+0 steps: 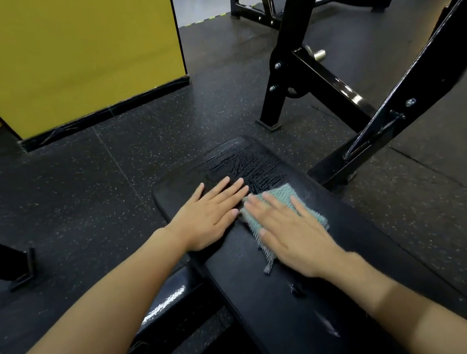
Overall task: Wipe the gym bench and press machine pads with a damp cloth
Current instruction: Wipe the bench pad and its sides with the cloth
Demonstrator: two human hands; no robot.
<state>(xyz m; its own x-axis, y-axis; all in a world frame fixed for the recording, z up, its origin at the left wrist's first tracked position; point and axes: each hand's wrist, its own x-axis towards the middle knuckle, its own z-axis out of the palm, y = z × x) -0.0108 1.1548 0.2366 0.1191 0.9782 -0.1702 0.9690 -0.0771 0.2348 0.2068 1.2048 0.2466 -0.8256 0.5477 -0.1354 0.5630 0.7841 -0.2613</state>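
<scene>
The long black bench pad (279, 308) runs from the bottom of the picture, close to the person, away and a little to the left. Its far end is round. Its near end is cut off by the bottom of the picture.

A small green cloth (286, 195) lies on the right half of the pad, past the middle. Its grey fringe points back at the person. The right hand (295, 237) lies flat on the cloth with its fingers straight and spread, pointing at the far end. It hides much of the cloth and looks a bit blurry.

The left hand (210, 214) lies flat on the bare pad just beside the cloth. Its fingers are straight, close together, and point away and to the right. Its wrist sits at the pad's left edge.

Just past the fingertips, a wet streaky patch (241, 160) shines on the far end of the pad.

The right side of the cloth is near the pad's right edge. There is a lot of bare pad between the hands and the person. On it sit a small dark bit (297, 289) that is too small to make out, and some pale scuffs (328, 327).

A black machine frame (399, 105) slants up close to the pad's far right side. The dark speckled floor (73, 188) lies open on the left, up to a yellow wall (66, 50)
</scene>
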